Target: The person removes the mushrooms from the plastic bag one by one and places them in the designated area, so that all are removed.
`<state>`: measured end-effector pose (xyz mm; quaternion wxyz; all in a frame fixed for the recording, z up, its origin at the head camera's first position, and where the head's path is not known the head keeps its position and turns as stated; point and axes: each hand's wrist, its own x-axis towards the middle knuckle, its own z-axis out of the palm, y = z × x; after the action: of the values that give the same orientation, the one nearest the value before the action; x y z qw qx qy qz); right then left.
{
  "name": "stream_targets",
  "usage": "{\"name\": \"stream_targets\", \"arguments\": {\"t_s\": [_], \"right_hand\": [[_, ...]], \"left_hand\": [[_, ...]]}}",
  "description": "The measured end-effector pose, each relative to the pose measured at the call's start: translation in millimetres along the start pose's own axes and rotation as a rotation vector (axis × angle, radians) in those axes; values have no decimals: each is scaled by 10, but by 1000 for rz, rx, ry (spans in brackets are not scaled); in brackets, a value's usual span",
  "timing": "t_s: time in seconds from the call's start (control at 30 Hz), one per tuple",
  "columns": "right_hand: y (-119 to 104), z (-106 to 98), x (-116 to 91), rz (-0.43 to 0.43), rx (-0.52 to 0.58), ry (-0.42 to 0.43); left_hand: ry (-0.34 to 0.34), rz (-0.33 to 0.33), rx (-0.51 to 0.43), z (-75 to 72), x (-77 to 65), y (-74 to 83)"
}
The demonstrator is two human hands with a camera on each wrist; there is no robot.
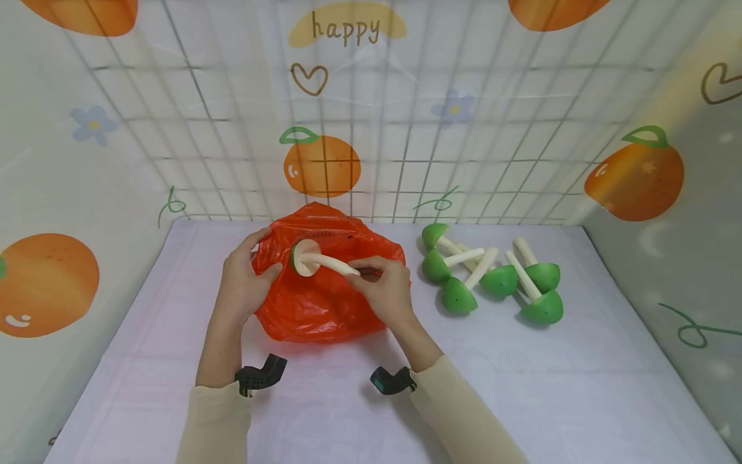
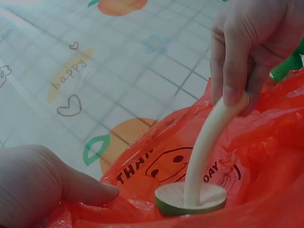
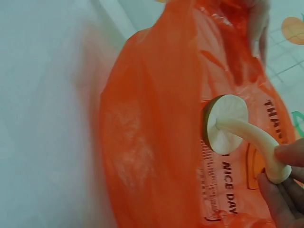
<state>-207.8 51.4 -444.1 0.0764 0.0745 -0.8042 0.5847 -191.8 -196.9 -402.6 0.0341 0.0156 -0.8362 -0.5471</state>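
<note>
An orange-red plastic bag (image 1: pixel 324 316) stands with its mouth spread, black lettering and a smiley print showing on its wall in the left wrist view. At the bag's left side, my left hand (image 1: pixel 243 283) grips the edge between thumb and fingers. My right hand (image 1: pixel 390 290) pinches the stem end of a toy mushroom (image 1: pixel 307 258) with a pale, curved stem and a green cap. Over the bag's mouth, the mushroom (image 2: pixel 194 171) points cap down in the left wrist view. The cap's pale underside faces the right wrist camera.
Several more green-capped mushrooms (image 1: pixel 460 296) lie in a loose pile on the white tabletop (image 1: pixel 580 386), right of the bag. Behind the table hangs a printed curtain (image 1: pixel 377 148) with oranges and a grid. Dark wrist cameras (image 1: pixel 263 374) stick out from both wrists.
</note>
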Motion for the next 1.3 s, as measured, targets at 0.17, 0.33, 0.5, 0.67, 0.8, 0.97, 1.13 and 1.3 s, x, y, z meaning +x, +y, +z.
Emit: {"name": "stream_targets", "arguments": {"t_s": [0.17, 0.33, 0.5, 0.67, 0.8, 0.97, 1.13, 1.3], "right_hand": [[-76, -144, -88, -20, 0, -14], [-138, -280, -170, -52, 0, -26], [-197, -414, -237, -55, 15, -14], [-221, -541, -285, -86, 50, 1], [-241, -637, -312, -113, 71, -3], [-310, -736, -340, -134, 97, -5], [-429, -849, -382, -135, 108, 12], [-481, -982, -393, -138, 135, 39]], "left_hand": [[-10, -17, -4, 11, -1, 19], [-15, -24, -6, 9, -7, 35], [-17, -26, -6, 8, -16, 46], [-21, -26, 0, 15, -29, 55], [-24, -25, 5, 23, -35, 61], [-27, -30, 6, 25, -38, 47], [-24, -38, 12, 30, -40, 42], [-18, -23, 23, 42, -39, 42]]}}
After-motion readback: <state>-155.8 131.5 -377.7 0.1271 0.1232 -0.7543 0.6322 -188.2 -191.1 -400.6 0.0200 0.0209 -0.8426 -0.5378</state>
